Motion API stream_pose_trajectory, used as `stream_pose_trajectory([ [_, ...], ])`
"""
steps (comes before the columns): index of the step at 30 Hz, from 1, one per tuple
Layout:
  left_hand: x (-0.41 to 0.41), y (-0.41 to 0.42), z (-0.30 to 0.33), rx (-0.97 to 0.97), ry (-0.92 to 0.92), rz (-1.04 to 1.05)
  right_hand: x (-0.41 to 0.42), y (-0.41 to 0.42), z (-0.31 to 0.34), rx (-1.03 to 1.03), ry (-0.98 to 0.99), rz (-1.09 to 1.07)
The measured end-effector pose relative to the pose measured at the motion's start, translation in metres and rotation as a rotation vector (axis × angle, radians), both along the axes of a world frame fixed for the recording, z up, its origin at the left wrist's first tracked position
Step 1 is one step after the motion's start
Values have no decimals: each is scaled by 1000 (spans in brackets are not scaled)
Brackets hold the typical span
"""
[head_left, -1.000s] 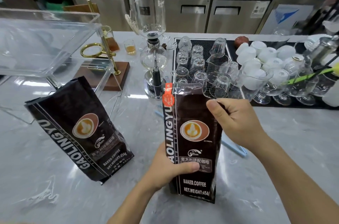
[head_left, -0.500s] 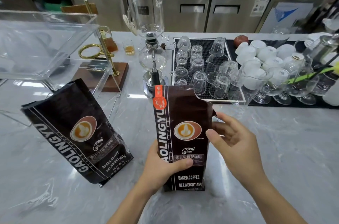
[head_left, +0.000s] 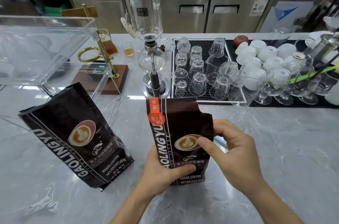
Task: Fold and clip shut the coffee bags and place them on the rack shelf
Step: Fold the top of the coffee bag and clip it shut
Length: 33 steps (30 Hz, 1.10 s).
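Hands: L (head_left: 161,172) grips coffee bag (head_left: 176,132) low; R (head_left: 231,152) pinches edge.

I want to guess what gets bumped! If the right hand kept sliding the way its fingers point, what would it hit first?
Its fingers point leftward, and the right hand already pinches the held coffee bag, so that comes first. Beyond it probably the second bag.

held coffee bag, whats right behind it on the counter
Directly behind the held coffee bag stands a glass siphon brewer; the bag's top edge hides the front of its base. The right hand's fingers curl behind the bag's right edge.
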<state>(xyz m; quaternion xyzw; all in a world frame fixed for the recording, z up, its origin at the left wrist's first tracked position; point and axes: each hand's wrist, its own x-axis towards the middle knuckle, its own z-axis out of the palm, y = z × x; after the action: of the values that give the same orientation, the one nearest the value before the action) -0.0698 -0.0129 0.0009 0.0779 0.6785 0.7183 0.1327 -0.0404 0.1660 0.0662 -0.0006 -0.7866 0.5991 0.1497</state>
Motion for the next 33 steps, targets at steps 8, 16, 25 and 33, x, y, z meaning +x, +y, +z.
stream_pose_trajectory([
  [8, -5, 2, 11, 48, -37, -19, -7, 3, -10, -220, 34, 1],
  [16, -18, 0, 36, 54, 70, 47, -20, 8, -15, -268, -70, 127],
  [25, -26, -1, 40, 73, 102, 48, -30, 5, -12, -307, -253, 232],
  [33, -32, -2, 33, 14, -10, -26, -29, 6, -19, -304, -250, 166],
])
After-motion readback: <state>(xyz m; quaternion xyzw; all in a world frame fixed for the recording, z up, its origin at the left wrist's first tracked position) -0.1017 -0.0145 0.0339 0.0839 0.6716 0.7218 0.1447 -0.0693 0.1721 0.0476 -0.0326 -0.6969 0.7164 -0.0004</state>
